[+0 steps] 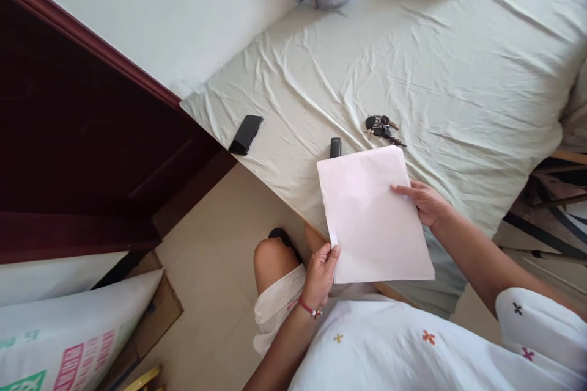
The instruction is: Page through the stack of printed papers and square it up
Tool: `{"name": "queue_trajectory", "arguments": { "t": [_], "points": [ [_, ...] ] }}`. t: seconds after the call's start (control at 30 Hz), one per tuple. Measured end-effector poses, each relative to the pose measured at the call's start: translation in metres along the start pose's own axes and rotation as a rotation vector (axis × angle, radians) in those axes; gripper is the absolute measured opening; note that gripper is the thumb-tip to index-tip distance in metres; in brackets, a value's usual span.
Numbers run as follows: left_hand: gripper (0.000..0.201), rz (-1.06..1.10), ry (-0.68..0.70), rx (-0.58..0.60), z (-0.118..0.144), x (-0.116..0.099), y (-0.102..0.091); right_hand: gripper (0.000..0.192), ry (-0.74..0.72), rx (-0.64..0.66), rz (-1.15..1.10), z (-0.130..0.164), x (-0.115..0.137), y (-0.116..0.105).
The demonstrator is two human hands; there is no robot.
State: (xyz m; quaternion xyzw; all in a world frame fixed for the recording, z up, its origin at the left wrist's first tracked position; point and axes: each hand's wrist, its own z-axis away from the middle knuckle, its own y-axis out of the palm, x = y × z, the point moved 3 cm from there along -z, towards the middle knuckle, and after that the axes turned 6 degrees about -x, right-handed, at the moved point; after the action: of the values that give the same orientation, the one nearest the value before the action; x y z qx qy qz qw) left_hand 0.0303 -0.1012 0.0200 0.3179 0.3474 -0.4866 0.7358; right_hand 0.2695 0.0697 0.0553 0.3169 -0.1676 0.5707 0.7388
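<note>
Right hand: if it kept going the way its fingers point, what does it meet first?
The right hand points left across the sheets of paper it already holds. Past the paper's left edge the line looks free over the bed edge and floor, though depth is unclear.

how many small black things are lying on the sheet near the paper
3: a black phone near the bed's left edge, a small black block just above the paper, and a bunch of keys to its right. The paper may hide more.

A home bedroom: a bed (413, 61) with a wrinkled sheet fills twelve to three o'clock, a dark wooden door (77, 134) at nine.
</note>
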Motion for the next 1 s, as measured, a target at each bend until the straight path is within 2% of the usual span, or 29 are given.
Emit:
{"name": "queue_trajectory", "arguments": {
  "t": [0.17,0.33,0.43,0.5,0.63,0.8,0.9,1.0],
  "points": [
    [0.053,0.144,-0.081,0.031,0.004,0.003,0.003,0.018,0.085,0.001,-0.010,0.006,-0.010,-0.007],
    [0.050,0.050,-0.038,0.085,0.010,0.002,-0.005,0.030,0.063,0.011,0.115,0.006,-0.015,-0.005],
    [0.048,-0.018,0.056,0.084,0.004,-0.012,-0.013,0.036,-0.068,0.067,0.140,0.010,-0.008,0.001],
    [0.049,-0.037,0.170,0.081,-0.007,-0.029,-0.015,0.037,-0.196,0.116,0.172,0.015,0.002,0.005],
    [0.061,0.043,0.322,0.115,-0.046,-0.073,-0.009,0.034,-0.540,0.197,0.276,0.030,0.029,0.016],
    [0.060,-0.035,0.582,0.108,-0.090,-0.120,0.000,0.034,-0.919,0.221,0.351,0.050,0.063,0.032],
    [0.060,-0.084,0.642,0.135,-0.102,-0.131,0.004,0.039,-0.973,0.212,0.393,0.046,0.067,0.033],
    [0.059,-0.179,0.596,0.175,-0.104,-0.133,0.008,0.045,-0.931,0.194,0.409,0.032,0.059,0.026]
  ]
}}
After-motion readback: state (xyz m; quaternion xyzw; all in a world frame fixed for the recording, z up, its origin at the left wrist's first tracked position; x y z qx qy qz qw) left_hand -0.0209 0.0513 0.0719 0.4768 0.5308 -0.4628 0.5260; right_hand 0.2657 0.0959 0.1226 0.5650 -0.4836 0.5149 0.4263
